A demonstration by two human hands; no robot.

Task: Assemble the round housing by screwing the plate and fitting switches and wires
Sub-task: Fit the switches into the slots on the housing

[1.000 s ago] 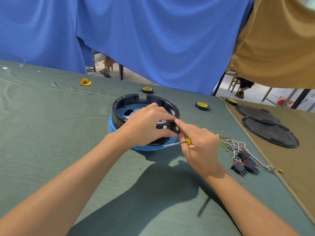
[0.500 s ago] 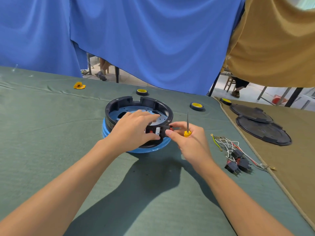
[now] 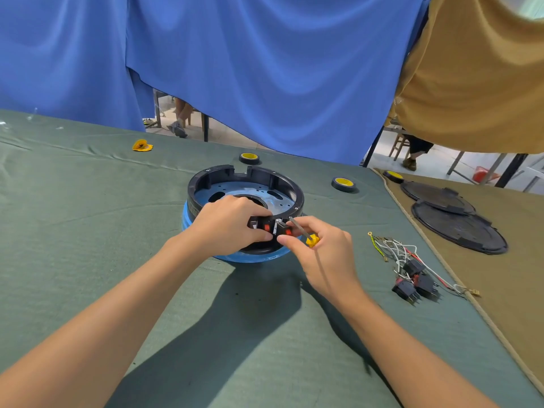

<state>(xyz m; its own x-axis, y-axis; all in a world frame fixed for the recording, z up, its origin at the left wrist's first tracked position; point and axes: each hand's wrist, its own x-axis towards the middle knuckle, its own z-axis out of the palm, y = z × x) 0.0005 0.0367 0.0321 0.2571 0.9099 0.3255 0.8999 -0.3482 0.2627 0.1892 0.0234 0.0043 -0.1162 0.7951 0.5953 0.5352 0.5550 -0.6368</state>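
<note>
A: Where is your open room?
B: The green cloth lies bare to your left and on the near side, under both forearms. To your right it ends at a corded seam, where a tan cloth begins.

A: And the work?
B: The round housing sits mid-table on a blue base, with the metal plate lying inside it. Your left hand curls over its near wall, thumb and fingers clamped at a red rocker switch. Your right hand grips a yellow-handled screwdriver, shaft angled up toward the rim, thumb tip against a second switch.

A: What crowds you?
B: A tangle of loose switches and wires lies near your right wrist, just short of the seam. Two black round covers overlap on the tan cloth. Three tape rolls sit beyond the housing, and a small yellow piece lies far left.

A: Anything hidden?
B: Your left hand covers much of the near wall. I cannot tell whether either switch is fully seated, nor whether the screwdriver's tip touches the rim.
</note>
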